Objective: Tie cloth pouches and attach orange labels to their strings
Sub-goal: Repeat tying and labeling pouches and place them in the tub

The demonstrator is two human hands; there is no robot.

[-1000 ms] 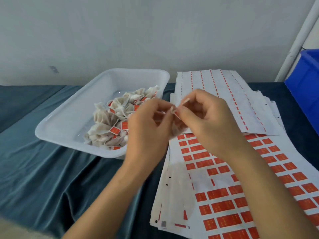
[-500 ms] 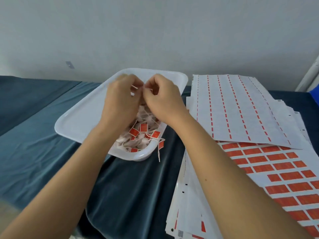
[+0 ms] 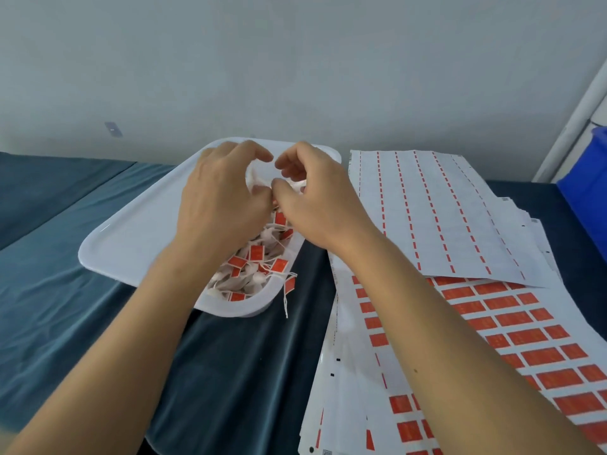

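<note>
My left hand (image 3: 220,198) and my right hand (image 3: 315,205) meet over the white tray (image 3: 108,244). Their thumbs and lower fingers pinch together on a small white cloth pouch (image 3: 259,180), while both index fingers are lifted apart. Most of the pouch is hidden by my fingers. Under the hands, a pile of tied pouches with orange labels (image 3: 253,274) fills the tray's near right corner. One label on its string (image 3: 289,287) hangs over the rim. Sheets of orange labels (image 3: 512,326) lie to the right.
A used backing sheet with only thin orange strips (image 3: 427,208) lies on top of the label sheets. A blue bin (image 3: 588,178) and a white pole (image 3: 571,110) stand at the far right. Dark blue cloth (image 3: 65,307) covers the table, and a grey wall stands behind it.
Both hands moved from above the label sheets to over the tray. Since half a second ago, the index fingers have spread apart and the hands have sunk lower into the tray.
</note>
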